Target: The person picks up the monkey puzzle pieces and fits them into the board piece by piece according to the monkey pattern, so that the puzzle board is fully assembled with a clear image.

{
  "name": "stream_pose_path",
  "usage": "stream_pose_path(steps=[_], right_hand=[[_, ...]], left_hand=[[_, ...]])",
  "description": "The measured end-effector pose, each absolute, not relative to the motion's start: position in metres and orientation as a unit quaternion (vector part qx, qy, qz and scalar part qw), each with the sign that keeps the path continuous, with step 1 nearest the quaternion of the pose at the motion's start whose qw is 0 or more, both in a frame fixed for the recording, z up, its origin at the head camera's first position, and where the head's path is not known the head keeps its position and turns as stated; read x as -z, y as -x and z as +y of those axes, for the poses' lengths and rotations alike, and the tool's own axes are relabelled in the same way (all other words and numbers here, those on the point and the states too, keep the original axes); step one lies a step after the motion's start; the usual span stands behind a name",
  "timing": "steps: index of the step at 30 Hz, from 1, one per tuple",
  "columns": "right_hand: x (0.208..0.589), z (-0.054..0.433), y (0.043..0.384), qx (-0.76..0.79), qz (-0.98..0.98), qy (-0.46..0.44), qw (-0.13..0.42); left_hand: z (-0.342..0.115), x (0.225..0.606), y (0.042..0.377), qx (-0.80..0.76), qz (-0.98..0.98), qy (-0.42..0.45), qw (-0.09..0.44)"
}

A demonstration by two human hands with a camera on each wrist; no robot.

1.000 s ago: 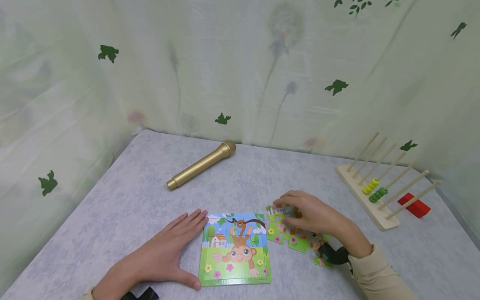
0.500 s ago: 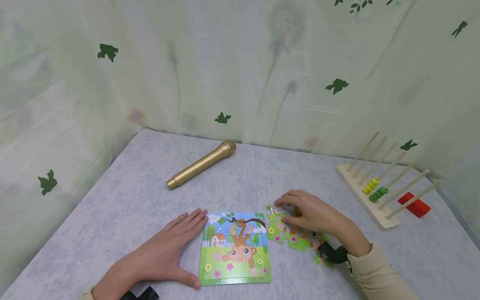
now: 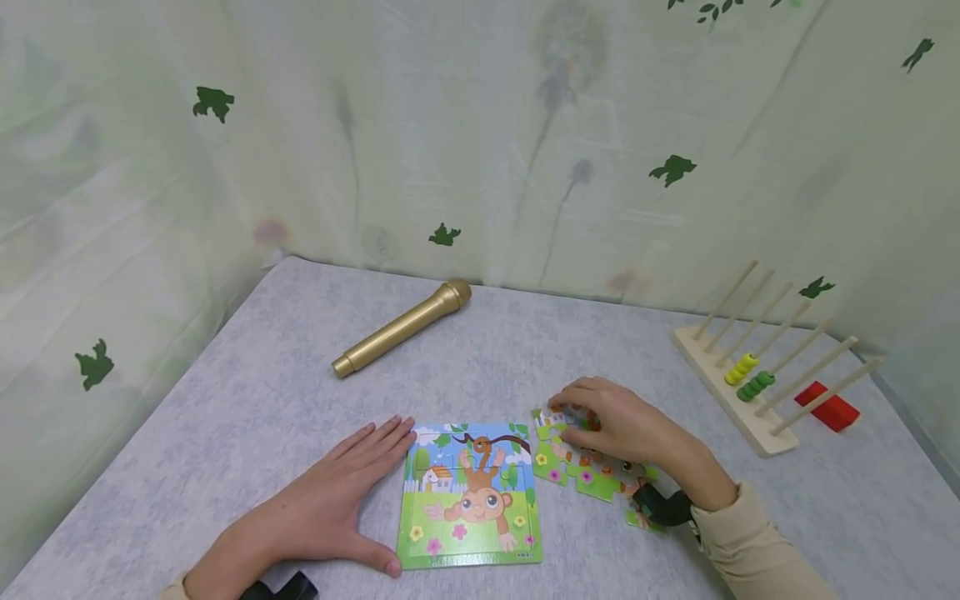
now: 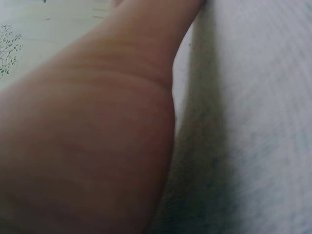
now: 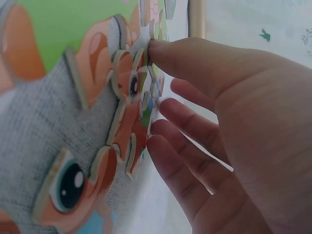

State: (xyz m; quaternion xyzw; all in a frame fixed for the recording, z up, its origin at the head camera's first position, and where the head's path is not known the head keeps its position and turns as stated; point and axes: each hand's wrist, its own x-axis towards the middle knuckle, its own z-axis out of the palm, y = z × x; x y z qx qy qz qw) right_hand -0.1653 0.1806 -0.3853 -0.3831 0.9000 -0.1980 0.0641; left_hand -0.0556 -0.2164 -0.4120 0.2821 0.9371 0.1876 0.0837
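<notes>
A square picture board (image 3: 472,496) showing a monkey, a house and flowers lies flat at the front middle in the head view. My left hand (image 3: 322,504) is spread flat on the table at its left edge, with thumb and fingertips touching that edge. Right of the board is a loose cluster of jigsaw puzzle pieces (image 3: 596,483). Over this cluster arches my right hand (image 3: 626,425), thumb and fingertips on the pieces. In the right wrist view, the thumb (image 5: 180,56) and the bent fingers (image 5: 170,156) touch the pieces some way apart; I see no piece lifted.
A gold toy microphone (image 3: 401,329) lies behind the board. At the right stands a wooden peg rack (image 3: 735,400) with yellow beads (image 3: 741,369) and green beads (image 3: 756,386). Beside it is a red block (image 3: 827,407). A patterned curtain (image 3: 510,142) hangs behind the table.
Hardly anything differs. Both hands keep their places on the board's edge and the puzzle pieces; the head view shifts very slightly.
</notes>
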Motion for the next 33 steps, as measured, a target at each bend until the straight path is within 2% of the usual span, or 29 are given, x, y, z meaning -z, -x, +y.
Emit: stream_pose_path(steps=[10,23,33], right_hand=[[0.386,0.180,0.165,0.182,0.902,0.389,0.049],[0.387,0.175,0.164,0.183,0.897,0.402,-0.011],[0.379,0.167,0.158,0.211,0.892,0.401,-0.006]], left_hand=[[-0.217,0.411,0.057,-0.189,0.937,-0.282,0.085],[-0.216,0.412,0.055,-0.187,0.938,-0.281,0.079],[-0.216,0.412,0.056,-0.187,0.937,-0.283,0.078]])
